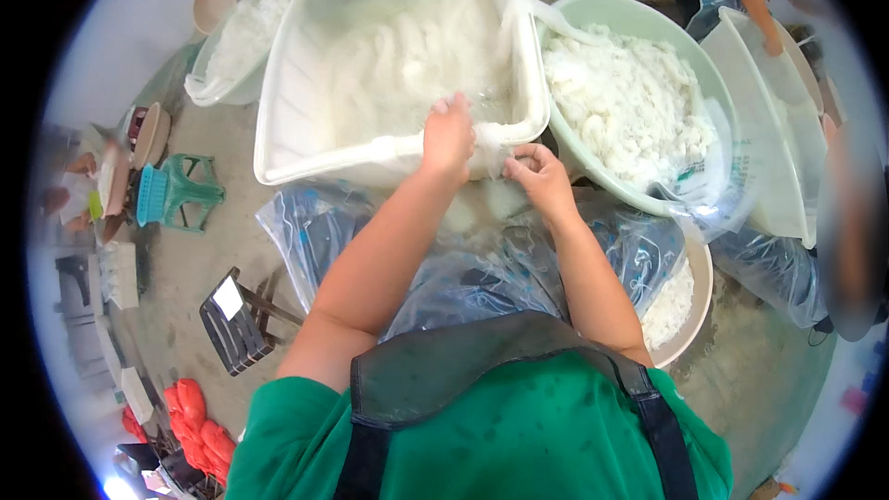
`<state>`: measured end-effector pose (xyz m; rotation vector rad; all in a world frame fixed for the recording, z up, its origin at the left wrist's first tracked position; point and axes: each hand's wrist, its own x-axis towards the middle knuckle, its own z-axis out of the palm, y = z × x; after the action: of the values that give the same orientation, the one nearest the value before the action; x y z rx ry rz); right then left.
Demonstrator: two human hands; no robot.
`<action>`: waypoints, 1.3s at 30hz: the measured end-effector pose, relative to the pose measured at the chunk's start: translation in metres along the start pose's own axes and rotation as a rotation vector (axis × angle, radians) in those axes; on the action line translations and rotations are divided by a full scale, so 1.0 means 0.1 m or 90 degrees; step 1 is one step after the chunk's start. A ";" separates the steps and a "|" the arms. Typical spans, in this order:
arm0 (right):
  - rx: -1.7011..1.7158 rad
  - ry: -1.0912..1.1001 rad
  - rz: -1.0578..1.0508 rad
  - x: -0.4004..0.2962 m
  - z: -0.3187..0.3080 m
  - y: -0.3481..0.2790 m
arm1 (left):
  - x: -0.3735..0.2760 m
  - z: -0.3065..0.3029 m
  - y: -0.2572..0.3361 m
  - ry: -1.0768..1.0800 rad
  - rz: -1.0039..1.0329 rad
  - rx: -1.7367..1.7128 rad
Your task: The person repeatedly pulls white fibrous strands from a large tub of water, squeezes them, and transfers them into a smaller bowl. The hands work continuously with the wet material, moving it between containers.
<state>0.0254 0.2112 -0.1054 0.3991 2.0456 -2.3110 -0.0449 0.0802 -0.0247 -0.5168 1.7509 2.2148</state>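
Note:
A large white plastic tub (278,118) stands before me, with cloudy water and soft white fibre (417,48) in it. My left hand (450,135) reaches over its near rim with curled fingers. Whether it grips anything is hidden. Just outside the rim, my right hand (540,177) pinches a thin, wet, whitish sheet of fibre (494,156) that hangs over the edge between both hands. To the right sits a pale green basin (583,10) heaped with wet white fibre (618,104). A strand of fibre (555,17) spans from the tub's rim to that basin.
Clear plastic sheeting (479,285) covers my lap. A beige basin (703,292) of white fibre stands low at right. Farther right is another white tub (771,125) with a person's arm (753,3) over it. A green stool (191,191) and a dark stool (236,326) stand left.

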 end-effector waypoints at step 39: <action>-0.127 0.022 0.003 -0.44 -0.06 -0.50 | -0.78 -0.28 -0.29 -0.076 0.020 -0.003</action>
<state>0.0592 0.2172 -0.0486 0.4375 2.2603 -2.0844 0.0403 0.0600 -0.0224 -0.3525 1.7055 2.2219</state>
